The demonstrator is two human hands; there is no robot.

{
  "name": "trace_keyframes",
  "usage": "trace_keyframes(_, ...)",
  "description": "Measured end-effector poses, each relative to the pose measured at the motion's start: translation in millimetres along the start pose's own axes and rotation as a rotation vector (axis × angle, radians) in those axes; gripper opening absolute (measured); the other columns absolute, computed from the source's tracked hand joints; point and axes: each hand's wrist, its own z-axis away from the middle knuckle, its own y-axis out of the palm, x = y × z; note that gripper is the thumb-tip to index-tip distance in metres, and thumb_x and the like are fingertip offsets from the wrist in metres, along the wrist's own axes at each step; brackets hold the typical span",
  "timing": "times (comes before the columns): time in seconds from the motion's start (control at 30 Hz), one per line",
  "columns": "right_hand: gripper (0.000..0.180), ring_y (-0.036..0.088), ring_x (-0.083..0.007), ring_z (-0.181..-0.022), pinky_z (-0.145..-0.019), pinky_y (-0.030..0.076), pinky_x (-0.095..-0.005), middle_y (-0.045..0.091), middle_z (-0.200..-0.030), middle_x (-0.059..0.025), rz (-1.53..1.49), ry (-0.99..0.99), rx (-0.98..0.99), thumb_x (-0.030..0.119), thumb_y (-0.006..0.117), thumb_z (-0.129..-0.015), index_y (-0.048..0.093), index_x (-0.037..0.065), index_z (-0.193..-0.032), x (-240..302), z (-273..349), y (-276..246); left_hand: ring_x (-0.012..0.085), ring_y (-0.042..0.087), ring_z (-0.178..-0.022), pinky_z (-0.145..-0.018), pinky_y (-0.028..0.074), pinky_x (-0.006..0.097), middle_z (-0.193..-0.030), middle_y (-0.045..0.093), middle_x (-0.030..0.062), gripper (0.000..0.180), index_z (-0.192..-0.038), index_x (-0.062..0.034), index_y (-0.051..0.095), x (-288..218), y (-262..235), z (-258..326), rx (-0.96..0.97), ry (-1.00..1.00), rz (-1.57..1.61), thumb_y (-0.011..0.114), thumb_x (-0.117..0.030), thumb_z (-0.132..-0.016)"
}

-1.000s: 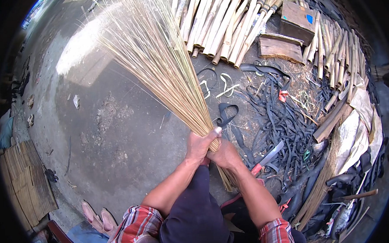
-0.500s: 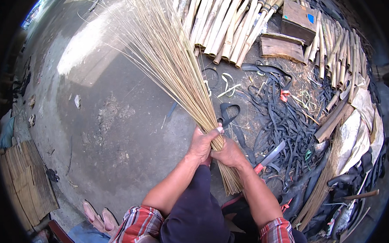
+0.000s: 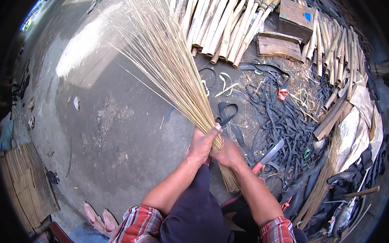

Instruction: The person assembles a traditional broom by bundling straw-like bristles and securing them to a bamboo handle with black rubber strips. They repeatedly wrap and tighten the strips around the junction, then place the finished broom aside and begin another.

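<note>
A thick bundle of straw-coloured broom sticks (image 3: pixel 165 57) fans out toward the upper left, its cut ends (image 3: pixel 231 183) pointing down near my knee. My left hand (image 3: pixel 200 145) wraps around the narrow waist of the bundle. My right hand (image 3: pixel 227 154) clasps it just below, touching the left hand. Both forearms come up from the lower edge over my dark trousers and checked shirt sleeves.
Bamboo handles (image 3: pixel 225 24) lie in a row at the top. Wooden boxes (image 3: pixel 296 17) stand at the upper right. Black rubber strips (image 3: pixel 285 117), a red-handled knife (image 3: pixel 269 155) and black scissors (image 3: pixel 226 112) lie on the right. A woven mat (image 3: pixel 28 185) and sandals (image 3: pixel 101 214) are on the left.
The bundle has tilted a little further to the left and its cut ends have dropped lower. Both hands kept their grip on it.
</note>
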Motion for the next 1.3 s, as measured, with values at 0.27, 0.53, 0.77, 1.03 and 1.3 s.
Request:
trace_keyframes(0.27, 0.042, 0.072, -0.0464, -0.104, -0.090, 0.056, -0.0532, 0.075, -0.105, -0.0284, 0.130, 0.037, -0.011, 0.024, 0.075, -0.081, 0.070, 0.001, -0.117, 5.2, 9.9, -11.0, 0.0156, 0.072, -0.096, -0.082, 0.058, 0.035, -0.101, 0.074, 0.0089, 0.043, -0.120, -0.0022, 0.068, -49.4, -5.3, 15.3, 0.180, -0.172, -0.883, 0.078, -0.039, -0.099)
trace_keyframes(0.53, 0.027, 0.077, -0.0405, -0.086, -0.076, 0.061, -0.0512, 0.076, -0.091, -0.0233, 0.688, -0.219, -0.061, 0.014, 0.072, -0.083, 0.068, 0.001, -0.106, 11.8, 49.6, -2.4, 0.0320, 0.071, -0.113, -0.110, 0.046, 0.043, -0.117, 0.075, 0.0137, 0.068, -0.128, -0.0055, 0.067, -92.0, -2.3, 71.8, 0.595, 0.794, -1.934, 0.088, -0.047, -0.078)
trace_keyframes(0.77, 0.025, 0.077, -0.0351, -0.078, -0.067, 0.061, -0.0470, 0.076, -0.084, -0.0167, 0.792, -0.505, -0.166, 0.012, 0.067, -0.086, 0.067, 0.002, -0.108, -22.8, 58.4, 13.0, 0.0448, 0.075, -0.096, -0.084, 0.060, 0.055, -0.094, 0.076, 0.0224, 0.048, -0.112, -0.0044, 0.063, -51.9, -23.8, 59.7, 0.698, 0.145, -2.123, 0.080, -0.040, -0.084)
trace_keyframes(1.03, 0.037, 0.063, -0.0299, -0.129, -0.119, 0.039, -0.0547, 0.070, -0.129, -0.0113, 0.609, -0.560, -0.545, 0.026, 0.068, -0.095, 0.066, 0.009, -0.128, -47.3, 83.0, 8.3, 0.0484, 0.072, -0.108, -0.093, 0.057, 0.055, -0.110, 0.074, 0.0315, 0.055, -0.120, 0.0027, 0.067, -11.8, -27.6, 50.7, 0.555, -0.037, -2.081, 0.079, -0.038, -0.086)
trace_keyframes(1.3, 0.029, 0.070, -0.0401, -0.106, -0.092, 0.056, -0.0493, 0.072, -0.111, -0.0193, 0.254, 0.242, -0.664, 0.026, 0.065, -0.099, 0.069, 0.004, -0.117, -151.6, 138.0, -75.4, 0.0456, 0.071, -0.115, -0.100, 0.056, 0.051, -0.118, 0.073, 0.0321, 0.053, -0.120, 0.0040, 0.070, 7.0, -32.7, 25.3, 0.404, -0.242, -2.023, 0.079, -0.036, -0.086)
